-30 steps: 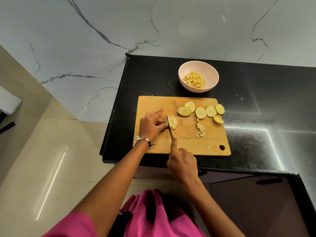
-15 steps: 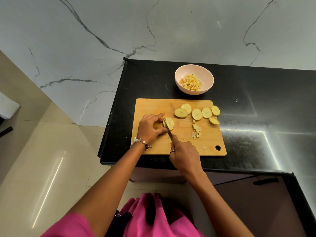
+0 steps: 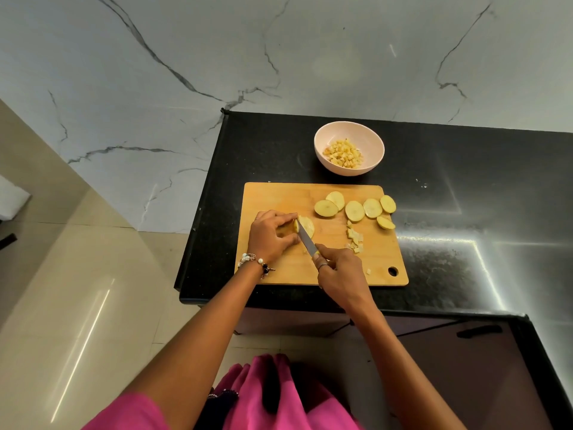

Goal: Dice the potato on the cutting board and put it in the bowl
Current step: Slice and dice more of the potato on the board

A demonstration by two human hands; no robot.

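On the wooden cutting board (image 3: 279,197), my left hand (image 3: 270,235) pins a stack of potato slices (image 3: 307,226) flat. My right hand (image 3: 339,276) grips a knife (image 3: 307,240) whose blade lies across that stack. Several round potato slices (image 3: 355,209) lie along the board's far right part. A small heap of diced pieces (image 3: 355,238) sits right of the knife, with one stray cube (image 3: 369,271) near the board's hanging hole. The pale pink bowl (image 3: 369,135) stands behind the board and holds diced potato (image 3: 342,152).
The board rests on a black granite counter (image 3: 465,212) whose left edge and front edge are close to it. A marble wall (image 3: 279,57) rises behind. A cabinet handle (image 3: 479,330) shows below the counter at right. Beige floor tiles lie to the left.
My right hand has moved forward and up the board, bringing the knife blade across the stack. The left hand keeps holding the slices. The camera view has shifted slightly.
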